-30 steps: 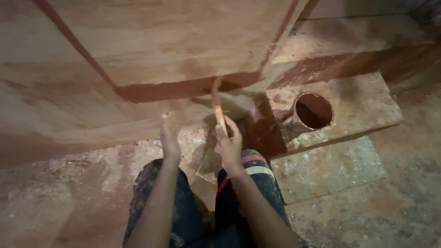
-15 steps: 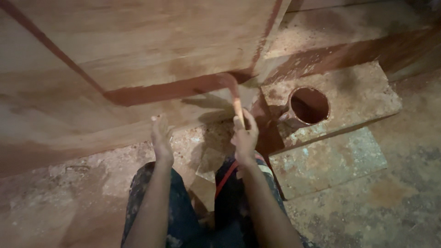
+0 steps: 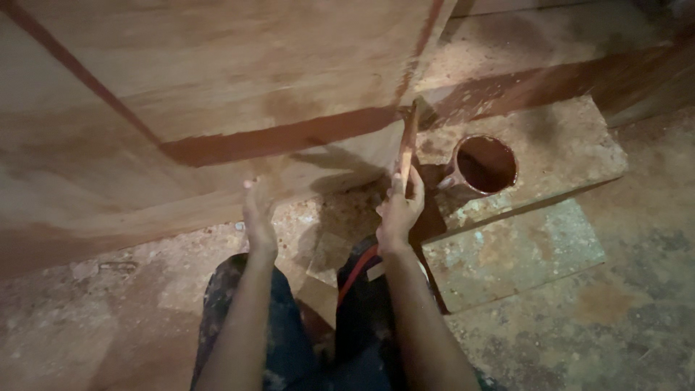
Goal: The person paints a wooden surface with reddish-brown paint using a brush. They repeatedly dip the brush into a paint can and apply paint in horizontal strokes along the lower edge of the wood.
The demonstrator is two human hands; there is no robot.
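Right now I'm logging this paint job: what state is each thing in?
Brush: held upright, tip at the panel's lower corner.
Right hand: closed on the brush.
Left hand: open, empty.
Cup: upright, uncovered.
Panel: bare wood, edges painted red-brown.

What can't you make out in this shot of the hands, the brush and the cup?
Head view only:
- Brush: bristle tip, blurred against the dark painted band.
- Cup: contents lost in shadow.
- Wooden panel: cut off by the top edge.
- Left hand: palm side faces away, so contact is unclear.
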